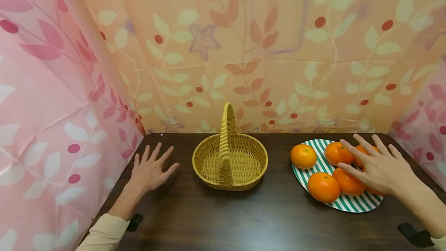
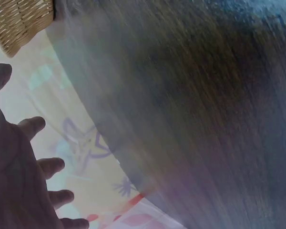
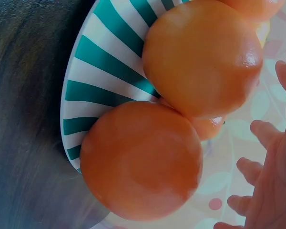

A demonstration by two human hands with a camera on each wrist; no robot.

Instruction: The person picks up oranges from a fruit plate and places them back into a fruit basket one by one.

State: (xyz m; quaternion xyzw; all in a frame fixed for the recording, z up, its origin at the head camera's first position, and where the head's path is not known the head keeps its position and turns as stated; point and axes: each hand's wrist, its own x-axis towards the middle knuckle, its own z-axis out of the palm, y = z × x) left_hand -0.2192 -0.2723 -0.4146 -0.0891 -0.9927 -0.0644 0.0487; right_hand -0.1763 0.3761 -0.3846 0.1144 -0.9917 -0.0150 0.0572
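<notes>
The right hand (image 1: 383,169) is spread wide and held over the right part of the striped plate (image 1: 359,205), at the right of the frame. Six oranges (image 1: 323,187) are seen on that plate, wholly or in part; some are partly covered by the hand in the head view, and others are placed to its left — clear of it. In the right wrist view, a gap is shown between the hand and the two large oranges near the centre. The left hand (image 1: 150,171) is likewise spread wide, over the left side of the dark surface (image 1: 237,220). The wicker basket (image 1: 244,185), handle upright, is placed mid-frame — between both hands, nearer to the left one.
</notes>
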